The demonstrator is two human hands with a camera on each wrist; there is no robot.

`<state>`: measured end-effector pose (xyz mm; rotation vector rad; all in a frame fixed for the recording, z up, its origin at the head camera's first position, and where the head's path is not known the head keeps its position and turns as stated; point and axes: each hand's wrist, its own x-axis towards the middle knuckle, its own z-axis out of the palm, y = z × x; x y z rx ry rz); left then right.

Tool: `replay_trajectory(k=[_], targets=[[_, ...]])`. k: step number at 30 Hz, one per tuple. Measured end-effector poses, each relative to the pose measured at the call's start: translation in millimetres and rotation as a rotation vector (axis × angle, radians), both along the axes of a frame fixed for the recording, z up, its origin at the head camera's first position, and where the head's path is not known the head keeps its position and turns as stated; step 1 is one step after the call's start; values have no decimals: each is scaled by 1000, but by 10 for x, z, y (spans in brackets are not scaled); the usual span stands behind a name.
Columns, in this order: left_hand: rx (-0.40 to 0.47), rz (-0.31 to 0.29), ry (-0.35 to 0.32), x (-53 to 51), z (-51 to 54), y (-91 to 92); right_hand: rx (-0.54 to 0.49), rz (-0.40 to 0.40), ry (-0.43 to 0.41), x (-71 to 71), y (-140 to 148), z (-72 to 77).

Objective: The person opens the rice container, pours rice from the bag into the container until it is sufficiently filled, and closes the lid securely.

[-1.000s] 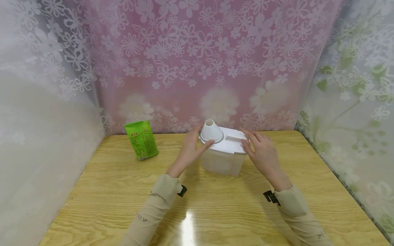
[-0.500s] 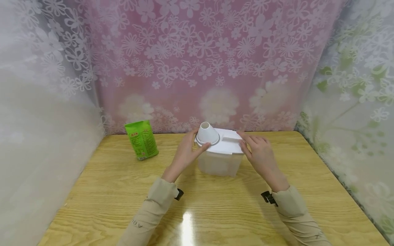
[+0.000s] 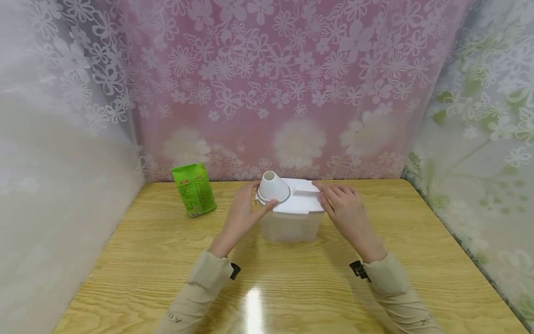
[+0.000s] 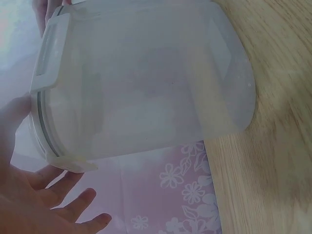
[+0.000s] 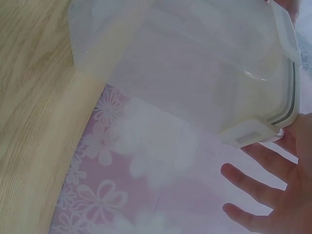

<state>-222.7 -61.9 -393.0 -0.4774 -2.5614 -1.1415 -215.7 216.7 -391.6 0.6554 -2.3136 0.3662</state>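
Observation:
A translucent plastic storage container [image 3: 290, 227] stands on the table with its white lid [image 3: 294, 203] on. A white cone-shaped spout cap [image 3: 273, 186] rises from the lid's left part. My left hand [image 3: 241, 211] holds the lid's left end, thumb at the near edge and fingers round the side. At the right end, my right hand [image 3: 348, 212] grips the lid's edge beside a recess. Both wrist views show the clear container wall [image 4: 141, 83] and side latches [image 5: 251, 132]. Several fingers of each hand are spread away from the wall.
A green printed packet [image 3: 194, 190] stands at the back left of the wooden table [image 3: 167, 264]. Pink floral curtain [image 3: 267, 93] hangs right behind the table's back edge, with pale curtains at both sides.
The container has shifted left and a little toward me, both hands moving along with it and keeping their hold. The green packet stays put.

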Motion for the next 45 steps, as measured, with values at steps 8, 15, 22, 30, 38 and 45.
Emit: replay_trajectory(k=[8, 15, 22, 30, 38, 45], targets=[[10, 22, -34, 114, 24, -118, -1, 41, 49, 23, -83, -7], [17, 41, -16, 191, 42, -187, -8, 47, 46, 48, -153, 15], [2, 52, -55, 262, 72, -236, -18, 63, 21, 85, -183, 29], [-18, 46, -41, 307, 86, -284, -24, 71, 33, 95, -196, 18], [-20, 49, -41, 331, 74, -294, -23, 64, 29, 108, -205, 28], [-2, 43, -24, 341, 56, -293, -36, 71, 30, 119, -206, 25]])
